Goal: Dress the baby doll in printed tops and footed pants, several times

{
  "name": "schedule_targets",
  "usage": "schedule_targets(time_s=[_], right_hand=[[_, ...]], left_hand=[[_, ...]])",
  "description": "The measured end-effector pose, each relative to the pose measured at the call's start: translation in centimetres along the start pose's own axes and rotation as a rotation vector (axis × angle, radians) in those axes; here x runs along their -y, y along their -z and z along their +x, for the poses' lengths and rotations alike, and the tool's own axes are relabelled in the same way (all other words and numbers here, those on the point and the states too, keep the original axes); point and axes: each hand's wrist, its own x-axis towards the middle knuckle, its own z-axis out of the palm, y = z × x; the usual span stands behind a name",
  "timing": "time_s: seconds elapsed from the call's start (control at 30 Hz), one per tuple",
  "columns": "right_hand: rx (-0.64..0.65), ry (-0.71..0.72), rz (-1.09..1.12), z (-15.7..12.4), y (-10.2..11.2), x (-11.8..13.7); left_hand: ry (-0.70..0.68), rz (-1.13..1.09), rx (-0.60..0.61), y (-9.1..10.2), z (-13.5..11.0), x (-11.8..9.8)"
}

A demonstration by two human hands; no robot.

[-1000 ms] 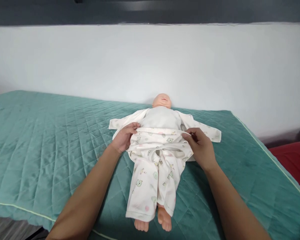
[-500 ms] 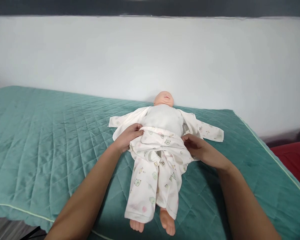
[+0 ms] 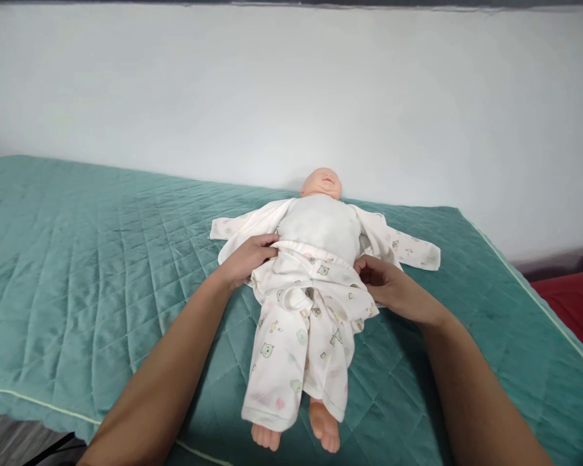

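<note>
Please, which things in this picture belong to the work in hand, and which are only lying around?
In the work:
Left hand and right hand
White patterned trousers, a hand at each side of the waist
Doll, wearing the trousers
White patterned jacket, open at the doll's sides

Just around:
Green quilted cover, underneath
Red object, right edge
Dark thin object, lower left, unclear
</note>
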Motion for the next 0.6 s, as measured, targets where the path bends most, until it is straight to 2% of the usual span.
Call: schedule_targets(time_s=[0.13, 0.23, 0.33, 0.4, 0.47, 0.6], right_hand=[[-0.090, -0.033, -0.060, 0.3, 0.2, -0.5], [-0.307, -0.077, -0.148, 0.9, 0.1, -0.9], [-0.461, -0.083, -0.287, 1.6, -0.3, -1.2], [-0.454, -0.083, -0.366, 1.9, -0.5, -1.4], [-0.415, -0.077, -0.362, 2.2, -0.6, -1.7], [-0.357, -0.024, -0.146, 2.3, -0.8, -2.4]], left_hand=[[-0.043, 0.061, -0.019, -0.1, 0.1, 0.3], [-0.127, 0.093, -0.061, -0.2, 0.3, 0.6], [-0.112, 0.126, -0.150, -0.2, 0.5, 0.6], [-0.065, 0.188, -0.160, -0.1, 0.6, 0.3], [-0.024, 0.256, -0.089, 0.0, 0.6, -0.2], [-0.047, 0.193, 0.094, -0.4, 0.3, -0.9]])
